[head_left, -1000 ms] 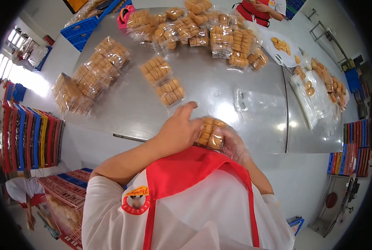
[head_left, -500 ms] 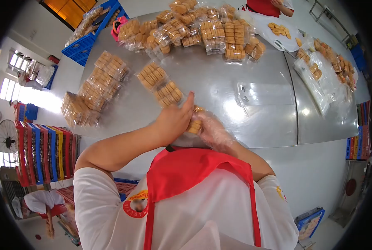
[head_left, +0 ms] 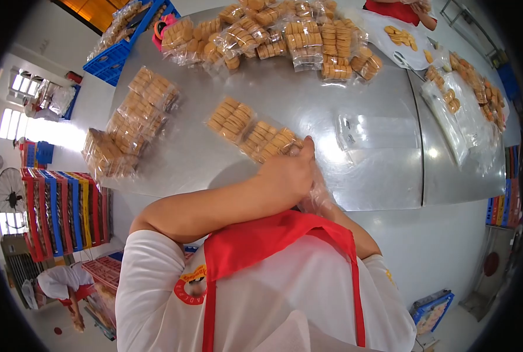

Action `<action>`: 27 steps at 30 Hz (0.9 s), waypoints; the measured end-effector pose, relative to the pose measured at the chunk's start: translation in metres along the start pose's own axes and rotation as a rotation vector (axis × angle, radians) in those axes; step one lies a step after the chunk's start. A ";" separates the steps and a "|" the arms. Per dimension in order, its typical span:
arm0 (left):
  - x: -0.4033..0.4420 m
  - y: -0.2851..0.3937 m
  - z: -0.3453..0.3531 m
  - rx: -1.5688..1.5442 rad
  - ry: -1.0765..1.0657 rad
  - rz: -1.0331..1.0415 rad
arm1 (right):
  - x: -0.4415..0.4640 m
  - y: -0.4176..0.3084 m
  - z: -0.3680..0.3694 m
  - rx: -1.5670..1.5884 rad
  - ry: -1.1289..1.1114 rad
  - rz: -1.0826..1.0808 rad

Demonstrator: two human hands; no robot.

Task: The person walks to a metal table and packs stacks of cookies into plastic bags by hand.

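Observation:
Clear bags of round cookies lie in a slanting row before me: a farther bag [head_left: 231, 119] and nearer bagged cookies [head_left: 268, 142]. My left hand [head_left: 288, 174] is closed at the near right end of the row, on the end of the nearest bag of cookies, one finger pointing up. Just behind and below it is my right hand [head_left: 316, 196], covered in clear plastic. Its fingers are mostly hidden by my left hand, so their grip cannot be made out.
Stacked cookie bags [head_left: 132, 120] stand at left, with a larger heap [head_left: 296, 38] along the far side. A flat clear plastic piece [head_left: 379, 132] lies on the steel table [head_left: 367, 179]. Loose cookies [head_left: 475, 88] and plastic bags [head_left: 449, 117] are at right. Another person [head_left: 399, 12] stands opposite.
Both my hands have moved right, and my left hand now covers more of my right. Cookies that were between my hands now appear against the row, which sits farther right in view.

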State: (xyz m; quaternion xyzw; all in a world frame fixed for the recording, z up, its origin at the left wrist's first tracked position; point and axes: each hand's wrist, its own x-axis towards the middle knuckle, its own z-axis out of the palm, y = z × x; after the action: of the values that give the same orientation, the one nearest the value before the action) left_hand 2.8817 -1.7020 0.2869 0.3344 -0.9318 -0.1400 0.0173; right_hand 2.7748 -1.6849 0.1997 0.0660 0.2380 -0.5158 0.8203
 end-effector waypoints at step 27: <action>-0.013 -0.013 0.025 -0.039 0.189 0.076 | -0.005 -0.001 0.011 -0.377 0.222 0.028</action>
State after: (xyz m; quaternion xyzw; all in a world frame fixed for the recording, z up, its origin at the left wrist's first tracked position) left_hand 2.8964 -1.6969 0.2600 0.3102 -0.9351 -0.1252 0.1169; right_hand 2.7756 -1.6849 0.2116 -0.0290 0.4183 -0.4403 0.7940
